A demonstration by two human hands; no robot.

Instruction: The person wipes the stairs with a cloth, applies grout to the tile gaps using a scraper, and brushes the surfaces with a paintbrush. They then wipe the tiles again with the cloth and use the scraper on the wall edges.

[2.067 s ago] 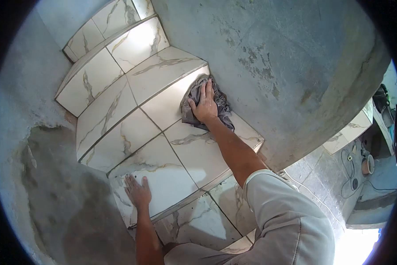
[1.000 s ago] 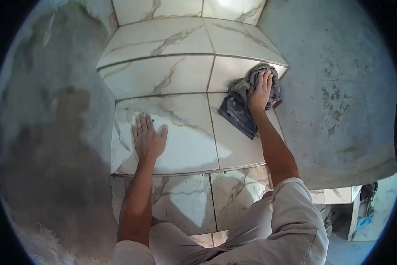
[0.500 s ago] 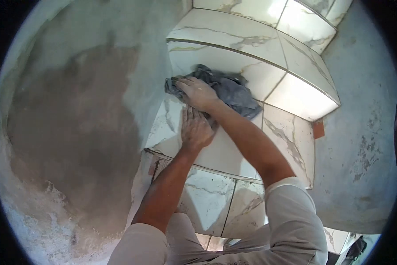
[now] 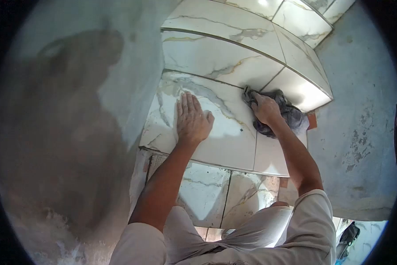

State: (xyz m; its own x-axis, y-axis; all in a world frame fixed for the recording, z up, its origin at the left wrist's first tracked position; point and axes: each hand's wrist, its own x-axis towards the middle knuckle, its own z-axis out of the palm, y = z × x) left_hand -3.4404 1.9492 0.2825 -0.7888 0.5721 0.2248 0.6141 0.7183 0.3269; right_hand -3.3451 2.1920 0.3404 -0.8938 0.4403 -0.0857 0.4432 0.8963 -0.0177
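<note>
My left hand (image 4: 192, 120) lies flat on a marble-patterned tile stair tread (image 4: 227, 148), fingers together and stretched out, thumb apart, holding nothing. Farther right, my right hand (image 4: 266, 108) grips a crumpled dark grey cloth (image 4: 292, 117) and presses it on the right part of the same tread, close to the riser (image 4: 225, 57). The cloth bunches out beyond my fingers on both sides. Part of my grip is hidden in its folds. A small dark speck (image 4: 241, 130) sits on the tread between my hands.
More tiled steps (image 4: 251, 28) rise ahead, and a lower tiled riser (image 4: 205, 187) is below the tread. A rough plaster wall (image 4: 66, 132) stands on the left, a bluish-grey wall (image 4: 357, 110) on the right. A dark object (image 4: 348, 234) lies at lower right.
My right hand has swept the cloth from the left part of the tread to its right end. My left hand stays on the left part, now apart from the right hand and cloth.
</note>
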